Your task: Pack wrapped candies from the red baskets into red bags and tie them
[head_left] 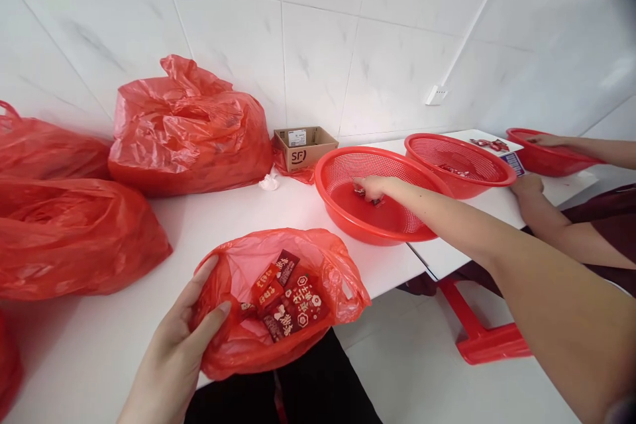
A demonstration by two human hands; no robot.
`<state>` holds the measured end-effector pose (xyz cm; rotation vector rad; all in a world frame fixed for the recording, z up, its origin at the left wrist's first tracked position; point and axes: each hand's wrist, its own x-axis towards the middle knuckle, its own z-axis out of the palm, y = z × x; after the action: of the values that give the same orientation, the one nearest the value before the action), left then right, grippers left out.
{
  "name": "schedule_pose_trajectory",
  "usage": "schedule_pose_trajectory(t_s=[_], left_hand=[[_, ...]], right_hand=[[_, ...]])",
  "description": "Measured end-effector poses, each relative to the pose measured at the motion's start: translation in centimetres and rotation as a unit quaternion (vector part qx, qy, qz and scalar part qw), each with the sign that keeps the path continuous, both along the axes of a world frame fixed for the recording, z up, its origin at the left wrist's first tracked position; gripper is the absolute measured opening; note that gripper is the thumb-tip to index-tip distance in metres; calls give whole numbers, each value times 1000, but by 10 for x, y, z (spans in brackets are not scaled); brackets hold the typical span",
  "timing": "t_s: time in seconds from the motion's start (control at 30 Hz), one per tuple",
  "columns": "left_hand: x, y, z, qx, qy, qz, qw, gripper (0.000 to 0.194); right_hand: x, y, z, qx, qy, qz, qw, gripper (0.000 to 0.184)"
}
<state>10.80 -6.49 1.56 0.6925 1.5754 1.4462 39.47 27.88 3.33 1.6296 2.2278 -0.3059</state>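
My left hand (186,331) grips the near-left rim of a red plastic bag (342,265), thumb inside and fingers outside. The bag's mouth gapes toward me at the table's front edge. Inside lie several small red and dark-red printed packets (283,298). Out to the right, my right hand (371,187) reaches down into a red perforated plastic basket (342,212). Its fingers are closed on small dark printed packets (360,192) at the bottom, partly hidden by the hand.
Full red plastic bags (189,126) crowd the left. An open cardboard box (311,149) and crumpled white tissue (269,181) lie behind. A second basket (462,165) stands right. A co-worker's hand (546,140) reaches into a third basket (551,160). Below is a red stool (491,343).
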Motion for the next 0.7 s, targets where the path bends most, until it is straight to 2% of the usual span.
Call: schedule_pose_trajectory(t_s=[0.1, 0.27, 0.37, 0.43, 0.5, 0.53, 0.6, 0.63, 0.67, 0.7], left_hand=[[1, -1, -1, 6, 10, -1, 1000, 76], [-1, -4, -5, 6, -2, -20, 1000, 77], [-3, -7, -7, 17, 1, -18, 1000, 76], [-3, -10, -6, 24, 11, -16, 1000, 76], [-2, -12, -6, 26, 13, -18, 999, 78], [-1, -12, -5, 26, 11, -21, 999, 79], [1, -12, -4, 29, 8, -31, 999, 81], [2, -11, -4, 33, 7, -37, 999, 81], [3, -11, -4, 39, 8, -41, 998, 82], [4, -11, -4, 46, 9, -43, 998, 83]], right_hand=[[-1, -9, 1, -23, 11, -7, 1000, 92], [-3, -23, 10, -55, 63, -2, 996, 44], [-4, -30, 26, -64, 111, 12, 992, 27], [-5, -38, 44, -54, 151, 26, 987, 23], [-11, -55, 66, -43, 241, 56, 968, 19], [-16, -67, 77, -44, 303, 78, 949, 18], [-33, -103, 95, -66, 424, 133, 893, 16], [-44, -125, 100, -85, 456, 161, 871, 16], [-56, -147, 102, -110, 460, 188, 861, 17], [-68, -169, 101, -127, 441, 211, 863, 15]])
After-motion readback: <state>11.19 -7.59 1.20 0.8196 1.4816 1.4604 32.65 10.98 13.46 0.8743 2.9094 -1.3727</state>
